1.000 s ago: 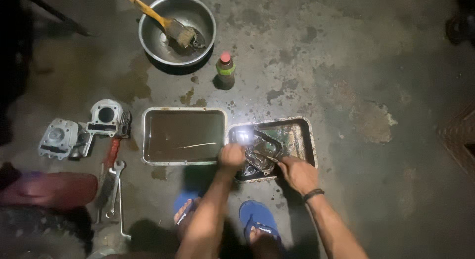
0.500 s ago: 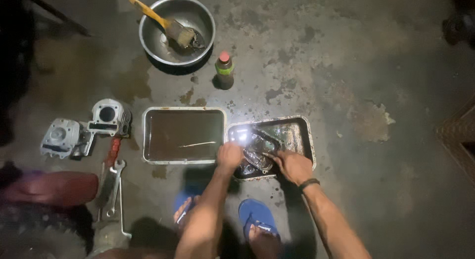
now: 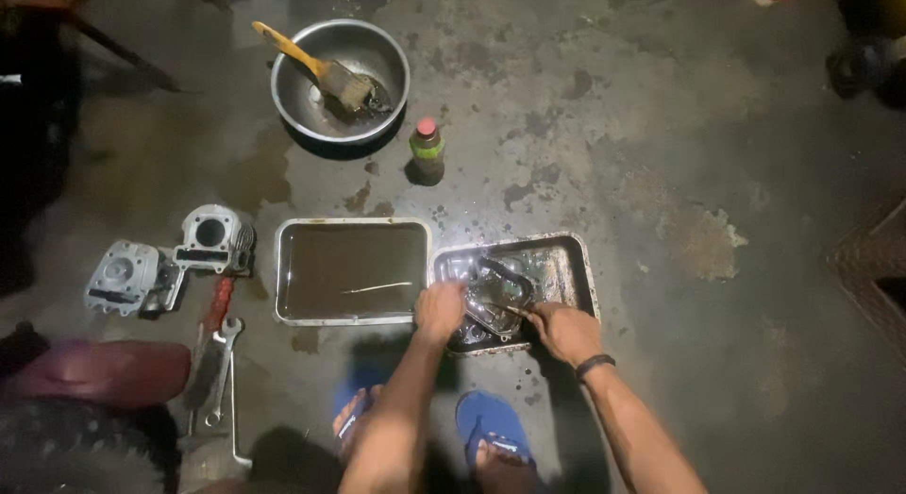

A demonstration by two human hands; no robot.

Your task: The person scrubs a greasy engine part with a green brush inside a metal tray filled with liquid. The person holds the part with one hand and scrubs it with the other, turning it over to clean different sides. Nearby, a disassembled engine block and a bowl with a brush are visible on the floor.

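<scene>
Both my hands are in a shiny metal tray (image 3: pixel 576 267) on the concrete floor. My left hand (image 3: pixel 440 310) grips the near left side of a dark metal engine part (image 3: pixel 495 291) lying in the tray's wet bottom. My right hand (image 3: pixel 566 332), with a dark band on its wrist, holds a thin stick-like tool (image 3: pixel 517 310) whose tip touches that part. The part is oily and its exact shape is hard to make out.
A second tray (image 3: pixel 351 270) of dark liquid sits just left. Beyond it stand a steel bowl (image 3: pixel 340 79) with a yellow-handled brush (image 3: pixel 326 71) and a small red-capped bottle (image 3: pixel 427 150). Engine castings (image 3: pixel 175 263), a red-handled tool (image 3: pixel 209 338) and wrenches (image 3: pixel 225 371) lie at left. My blue sandals (image 3: pixel 491 435) are below.
My right hand has shifted slightly left toward the part in the tray. My left hand stays on the part. The view has tilted a little.
</scene>
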